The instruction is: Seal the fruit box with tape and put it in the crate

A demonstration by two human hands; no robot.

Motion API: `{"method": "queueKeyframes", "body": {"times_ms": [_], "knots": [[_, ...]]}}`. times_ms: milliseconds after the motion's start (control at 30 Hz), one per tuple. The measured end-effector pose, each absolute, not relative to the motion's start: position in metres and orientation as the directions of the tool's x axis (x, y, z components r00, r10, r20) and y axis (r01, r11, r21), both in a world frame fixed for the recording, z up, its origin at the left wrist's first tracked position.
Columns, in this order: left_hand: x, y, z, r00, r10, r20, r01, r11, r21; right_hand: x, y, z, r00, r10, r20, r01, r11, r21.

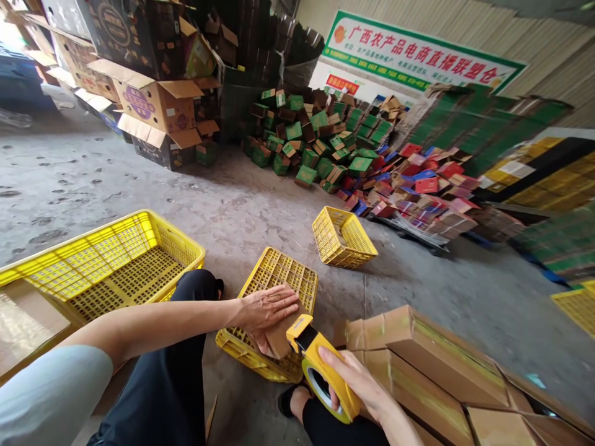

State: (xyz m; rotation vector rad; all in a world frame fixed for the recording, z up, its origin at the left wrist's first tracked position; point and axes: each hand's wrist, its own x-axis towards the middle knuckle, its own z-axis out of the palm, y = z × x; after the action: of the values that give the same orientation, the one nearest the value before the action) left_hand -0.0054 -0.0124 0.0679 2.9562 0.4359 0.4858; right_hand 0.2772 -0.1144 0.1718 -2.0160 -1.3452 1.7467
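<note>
Right hand (349, 371) grips yellow tape dispenser (318, 349), long axis slanting near-right to far-left, head pointing at cardboard box (279, 339). Left hand (267, 308) flat on box, atop upturned yellow crate (289, 271). Far banner (418, 54), I can read: 广西农产品电商直播联盟仓.

The left hand (267, 308) spreads over the small carton (279, 342), so we cannot see much of its top. The right hand (348, 373) hides part of the tape dispenser (312, 352), and we cannot tell whether its front end touches the carton. We lose part of the yellow crate (279, 269) beneath, behind hand and carton. The left edge cuts off the large crate (111, 238), the bottom edge cuts off the right forearm (392, 416) and the stacked cartons (446, 359), and the right edge cuts off another crate (579, 310). We find the heap of green boxes (320, 121) blurred and the lower line on the banner (418, 52) too small to read.
</note>
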Motion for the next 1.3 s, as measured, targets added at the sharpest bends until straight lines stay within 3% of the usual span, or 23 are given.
{"method": "queueKeyframes", "body": {"times_ms": [133, 433, 900, 1300], "knots": [[0.001, -0.017, 0.067, 0.932, 0.221, 0.287, 0.163, -0.963, 0.214, 0.28, -0.115, 0.169, -0.119, 0.663, -0.739, 0.509, -0.598, -0.619], [0.002, -0.001, 0.061, 0.935, 0.247, 0.256, 0.139, -0.916, 0.376, 0.291, -0.123, 0.163, -0.083, 0.691, -0.718, 0.494, -0.597, -0.632], [0.004, -0.015, 0.068, 0.939, 0.225, 0.259, 0.147, -0.946, 0.29, 0.296, -0.133, 0.155, -0.063, 0.704, -0.707, 0.507, -0.588, -0.63], [0.014, -0.009, 0.075, 0.958, 0.205, 0.198, 0.133, -0.935, 0.328, 0.294, -0.132, 0.172, -0.049, 0.663, -0.747, 0.475, -0.643, -0.601]]}}
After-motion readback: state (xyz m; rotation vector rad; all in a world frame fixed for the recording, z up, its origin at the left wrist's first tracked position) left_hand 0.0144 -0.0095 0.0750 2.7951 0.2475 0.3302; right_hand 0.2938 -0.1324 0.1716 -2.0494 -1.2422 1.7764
